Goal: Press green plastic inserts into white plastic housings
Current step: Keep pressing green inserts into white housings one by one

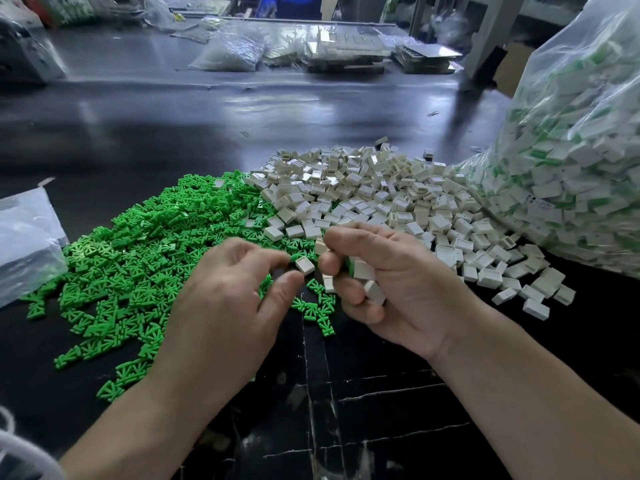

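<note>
White housings half-hidden in curled right hand; blurred left hand pinches another housing.

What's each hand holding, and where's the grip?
Right hand cups several housings in curled fingers. Left hand seems to pinch one housing by its left edge.

2 bare forearms reach in from the near edge of the desk, angled toward each other so the hands almost meet. The left hand lies palm down, knuckles up, wrist straight. Its fingers are curled, with thumb and forefinger pinching 1 housing at their tips. The right hand is turned so the palm faces left and partly up, fingers curled tight round a clutch of housings — the forefinger bent down over them. The fingertips of the 2 hands are just apart — both slightly blurred.
</note>
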`<state>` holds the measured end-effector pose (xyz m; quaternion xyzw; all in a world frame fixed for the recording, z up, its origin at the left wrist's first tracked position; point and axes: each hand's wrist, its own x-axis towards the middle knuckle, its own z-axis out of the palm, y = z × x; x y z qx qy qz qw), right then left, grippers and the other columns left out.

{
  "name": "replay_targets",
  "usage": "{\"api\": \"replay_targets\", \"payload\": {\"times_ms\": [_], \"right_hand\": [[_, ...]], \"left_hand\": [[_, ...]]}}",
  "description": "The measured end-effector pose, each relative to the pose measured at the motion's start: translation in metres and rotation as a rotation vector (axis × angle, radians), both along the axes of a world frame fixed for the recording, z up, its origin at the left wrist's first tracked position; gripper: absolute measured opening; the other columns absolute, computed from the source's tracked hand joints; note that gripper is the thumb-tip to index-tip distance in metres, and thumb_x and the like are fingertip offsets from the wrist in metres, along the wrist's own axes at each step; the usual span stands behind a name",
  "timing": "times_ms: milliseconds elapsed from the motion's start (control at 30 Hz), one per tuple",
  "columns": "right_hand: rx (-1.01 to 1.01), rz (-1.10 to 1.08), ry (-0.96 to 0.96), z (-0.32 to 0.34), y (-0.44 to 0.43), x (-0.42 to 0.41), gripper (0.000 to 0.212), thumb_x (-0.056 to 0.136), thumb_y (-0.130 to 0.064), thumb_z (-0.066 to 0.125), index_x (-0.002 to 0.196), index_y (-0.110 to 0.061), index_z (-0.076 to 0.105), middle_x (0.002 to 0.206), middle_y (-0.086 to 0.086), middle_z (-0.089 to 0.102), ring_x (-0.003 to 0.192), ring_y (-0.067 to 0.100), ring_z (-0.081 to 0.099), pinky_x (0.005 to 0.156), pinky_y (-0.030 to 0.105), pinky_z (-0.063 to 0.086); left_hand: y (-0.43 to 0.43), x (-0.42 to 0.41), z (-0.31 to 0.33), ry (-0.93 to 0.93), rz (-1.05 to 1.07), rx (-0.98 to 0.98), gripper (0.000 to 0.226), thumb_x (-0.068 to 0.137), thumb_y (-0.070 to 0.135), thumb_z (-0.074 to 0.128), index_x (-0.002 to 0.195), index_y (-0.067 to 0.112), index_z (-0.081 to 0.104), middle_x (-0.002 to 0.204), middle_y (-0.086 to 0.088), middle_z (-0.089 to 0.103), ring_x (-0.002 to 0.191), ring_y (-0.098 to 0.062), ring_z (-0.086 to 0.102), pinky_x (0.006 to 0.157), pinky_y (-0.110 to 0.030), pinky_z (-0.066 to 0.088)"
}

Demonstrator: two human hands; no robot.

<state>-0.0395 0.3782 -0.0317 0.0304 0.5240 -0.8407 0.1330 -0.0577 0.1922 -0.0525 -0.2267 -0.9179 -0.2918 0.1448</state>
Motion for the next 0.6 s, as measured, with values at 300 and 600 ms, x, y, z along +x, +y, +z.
{"api": "replay_targets", "payload": {"times_ms": [300,600], "right_hand": [[0.204,-0.1,0.005,0.0033,-0.0048,0.004,0.017,0.087,-0.008,0.072,0.103,-0.013,0.071,0.06,-0.002,0.055,0.042,0.008,0.041,0.033,0.018,0.026],[0.177,-0.124,-0.058,0.0024,0.0001,0.0013,0.014,0.098,-0.013,0.06,0.106,-0.007,0.069,0.071,0.004,0.058,0.047,0.011,0.044,0.036,0.019,0.03]], "left_hand": [[0.0034,-0.0086,-0.0087,0.067,0.03,-0.46,0.031,0.079,0.052,0.063,0.082,0.024,0.075,0.083,0.001,0.058,0.082,-0.026,0.054,0.071,-0.039,0.038],[0.0014,-0.005,-0.0037,-0.049,0.01,-0.016,0.011,0.081,0.041,0.069,0.079,0.033,0.063,0.07,0.014,0.06,0.069,-0.004,0.057,0.063,-0.028,0.047]]}}
